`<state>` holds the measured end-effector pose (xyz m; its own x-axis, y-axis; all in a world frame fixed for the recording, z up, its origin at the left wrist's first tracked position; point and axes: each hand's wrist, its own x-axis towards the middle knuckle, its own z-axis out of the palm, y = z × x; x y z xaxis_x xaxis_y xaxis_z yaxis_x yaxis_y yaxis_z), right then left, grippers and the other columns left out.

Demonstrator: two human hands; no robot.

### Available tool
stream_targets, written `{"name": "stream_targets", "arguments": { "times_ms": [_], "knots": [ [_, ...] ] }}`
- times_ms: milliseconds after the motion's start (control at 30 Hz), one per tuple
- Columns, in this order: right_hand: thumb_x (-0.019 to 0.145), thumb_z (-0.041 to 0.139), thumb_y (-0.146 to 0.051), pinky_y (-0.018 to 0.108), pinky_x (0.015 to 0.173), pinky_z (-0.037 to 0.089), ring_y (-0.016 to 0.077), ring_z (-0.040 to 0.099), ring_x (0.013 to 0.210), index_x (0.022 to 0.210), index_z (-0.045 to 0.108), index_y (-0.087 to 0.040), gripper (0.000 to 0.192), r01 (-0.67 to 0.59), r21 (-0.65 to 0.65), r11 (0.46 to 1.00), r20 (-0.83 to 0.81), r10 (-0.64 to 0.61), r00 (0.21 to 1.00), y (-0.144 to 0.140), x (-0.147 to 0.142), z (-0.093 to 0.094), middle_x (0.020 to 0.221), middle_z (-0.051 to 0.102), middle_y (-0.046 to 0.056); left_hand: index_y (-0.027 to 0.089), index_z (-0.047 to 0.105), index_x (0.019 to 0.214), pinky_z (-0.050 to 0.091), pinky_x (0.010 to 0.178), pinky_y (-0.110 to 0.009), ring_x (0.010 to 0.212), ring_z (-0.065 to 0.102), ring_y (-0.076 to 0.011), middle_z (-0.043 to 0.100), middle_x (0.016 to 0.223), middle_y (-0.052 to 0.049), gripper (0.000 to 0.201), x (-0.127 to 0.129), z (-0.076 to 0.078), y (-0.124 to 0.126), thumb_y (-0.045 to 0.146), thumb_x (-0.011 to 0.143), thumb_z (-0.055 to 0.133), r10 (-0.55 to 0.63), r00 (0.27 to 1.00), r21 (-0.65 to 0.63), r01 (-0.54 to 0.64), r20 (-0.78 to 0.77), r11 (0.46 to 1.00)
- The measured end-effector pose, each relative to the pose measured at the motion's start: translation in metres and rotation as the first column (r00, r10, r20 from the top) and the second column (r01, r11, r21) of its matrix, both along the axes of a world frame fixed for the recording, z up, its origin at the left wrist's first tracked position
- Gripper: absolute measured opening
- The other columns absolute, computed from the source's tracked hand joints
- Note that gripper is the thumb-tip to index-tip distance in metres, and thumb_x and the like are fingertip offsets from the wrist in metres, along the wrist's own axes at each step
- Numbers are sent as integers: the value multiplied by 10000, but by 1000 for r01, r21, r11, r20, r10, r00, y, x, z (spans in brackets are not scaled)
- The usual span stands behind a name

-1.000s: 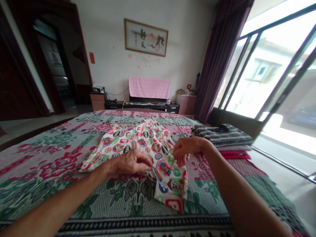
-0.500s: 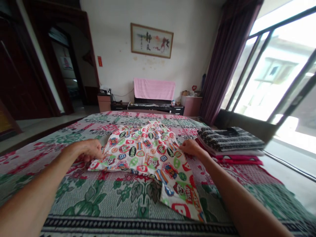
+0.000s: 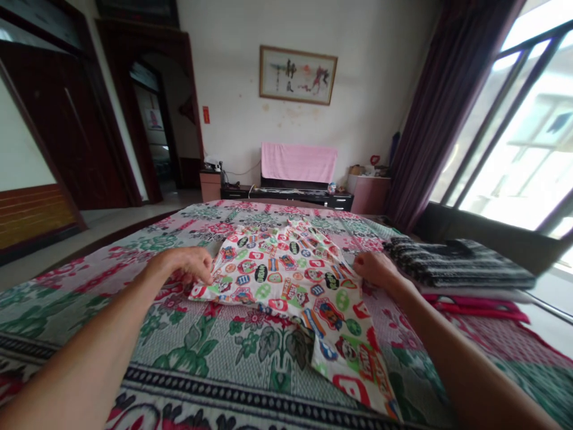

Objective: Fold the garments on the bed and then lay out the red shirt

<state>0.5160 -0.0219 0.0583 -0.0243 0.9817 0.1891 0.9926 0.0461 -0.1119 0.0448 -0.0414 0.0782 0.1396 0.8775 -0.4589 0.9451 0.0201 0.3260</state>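
Note:
A child's garment, white with a colourful cartoon print, lies spread on the bed in the middle of the view. Whether it is a top or trousers I cannot tell. One long part of it runs toward the near right. My left hand is closed at its left edge, fingers curled down onto the cloth. At the right edge, my right hand is closed with the fingertips against the fabric; the fingers are partly hidden behind the hand.
A floral bedspread in green, pink and white covers the bed. On the right, a stack of folded clothes has a black-and-white knit on top. Beyond the bed stands a low black cabinet with a pink cloth above it.
My view has turned a little to the left, so the room and bed appear shifted right. Both hands stay at the garment's edges, and its shape on the bed looks nearly the same.

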Motion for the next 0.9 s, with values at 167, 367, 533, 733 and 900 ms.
{"name": "stream_targets", "arguments": {
  "times_ms": [167, 367, 533, 733, 900],
  "knots": [
    [770, 526, -257, 211, 577, 373, 115, 558, 615, 775, 721, -150, 222, -424, 20, 905, -211, 419, 883, -9, -41, 2, 681, 668, 22, 195, 596, 685, 391, 520, -236, 555, 528, -136, 549, 571, 21, 250, 7, 8, -7, 403, 554, 639, -77, 995, -19, 79, 60, 997],
    [801, 551, -341, 196, 543, 352, 78, 508, 575, 829, 727, -174, 244, -721, -135, 680, -366, 642, 674, -51, -106, 6, 683, 656, -6, 205, 605, 809, 360, 502, -233, 536, 520, -141, 550, 579, 17, 351, -3, -6, -21, 435, 550, 663, -29, 998, -85, 34, 61, 996],
    [739, 642, -360, 205, 574, 365, 104, 554, 633, 885, 741, -181, 252, -726, -206, 656, -277, 672, 686, -77, -129, 5, 745, 687, 14, 209, 637, 824, 354, 525, -221, 594, 512, -131, 586, 678, 11, 303, -8, -14, -39, 357, 559, 643, -114, 990, 66, 109, 81, 992],
    [730, 557, -184, 202, 582, 356, 96, 534, 622, 853, 737, -174, 218, -728, -188, 659, -179, 706, 685, -78, -133, -2, 725, 676, 12, 198, 619, 713, 301, 479, -219, 559, 462, -128, 527, 584, 33, 211, -2, -21, -49, 293, 537, 552, -115, 991, 180, 101, 70, 978],
    [727, 560, -192, 180, 529, 338, 74, 508, 570, 836, 726, -167, 200, -773, -195, 604, -276, 722, 634, -75, -130, -6, 665, 638, -14, 191, 568, 651, 308, 463, -227, 515, 462, -133, 489, 515, 38, 181, -2, -12, -52, 275, 502, 509, -43, 986, 91, 29, 159, 995]
  ]
}}
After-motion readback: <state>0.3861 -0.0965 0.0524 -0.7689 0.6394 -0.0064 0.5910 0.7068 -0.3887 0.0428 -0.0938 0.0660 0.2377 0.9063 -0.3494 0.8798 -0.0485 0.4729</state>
